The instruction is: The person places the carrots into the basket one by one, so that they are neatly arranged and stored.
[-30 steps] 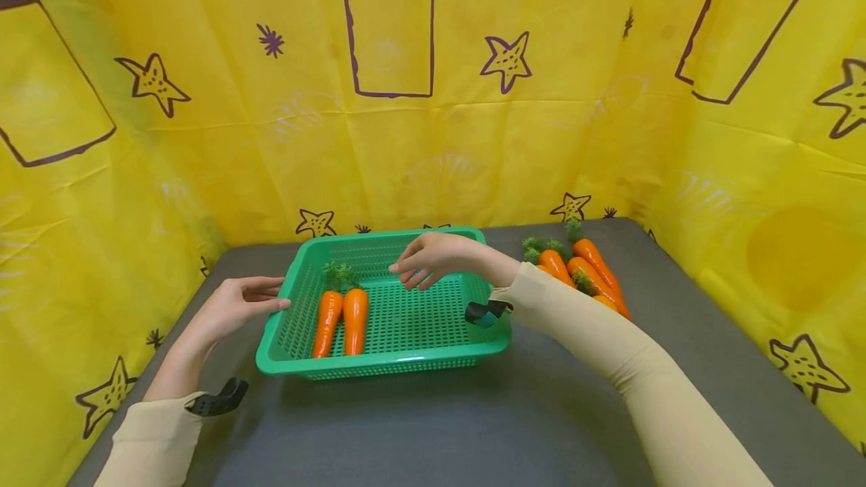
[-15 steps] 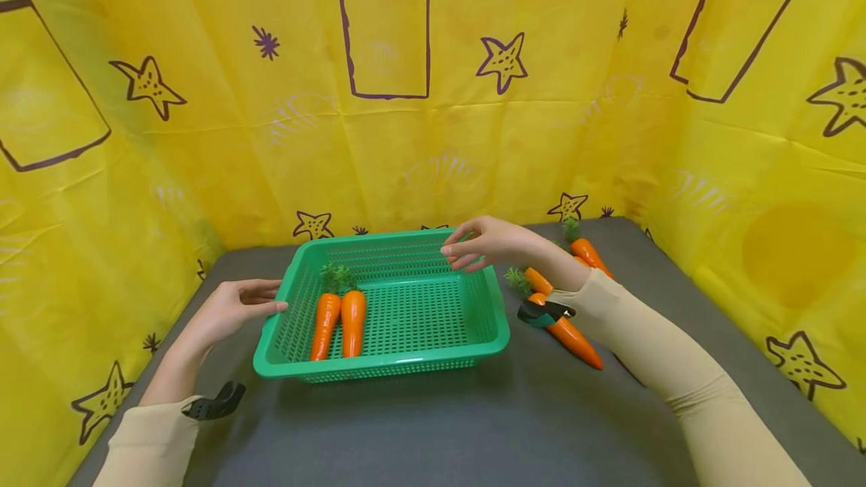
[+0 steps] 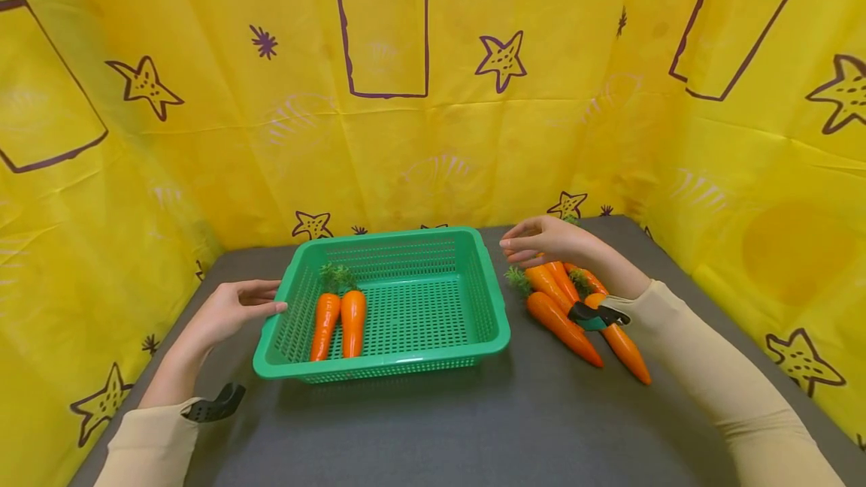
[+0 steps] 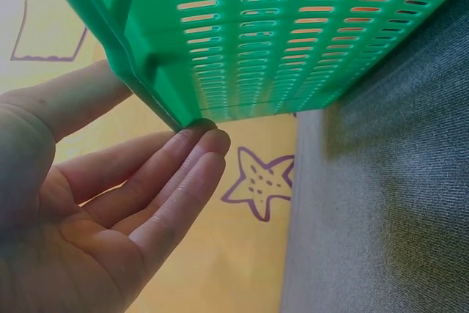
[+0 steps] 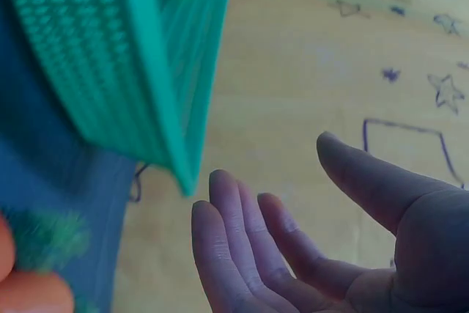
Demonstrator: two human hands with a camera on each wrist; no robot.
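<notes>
A green perforated basket sits on the grey table and holds two orange carrots with green tops at its left side. My left hand lies against the basket's left rim with straight fingers; in the left wrist view its fingertips touch the basket's corner. My right hand hovers with relaxed fingers, holding nothing, just above a pile of several carrots to the right of the basket. In the right wrist view that hand is empty beside the basket's wall.
Yellow cloth walls with purple stars and rectangles close in the table on three sides. The bare grey tabletop stretches toward the front. Black clips sit at both beige sleeves.
My right hand has moved from over the basket to the right, out past its rim, to above the carrot pile. The left hand and basket have stayed put.
</notes>
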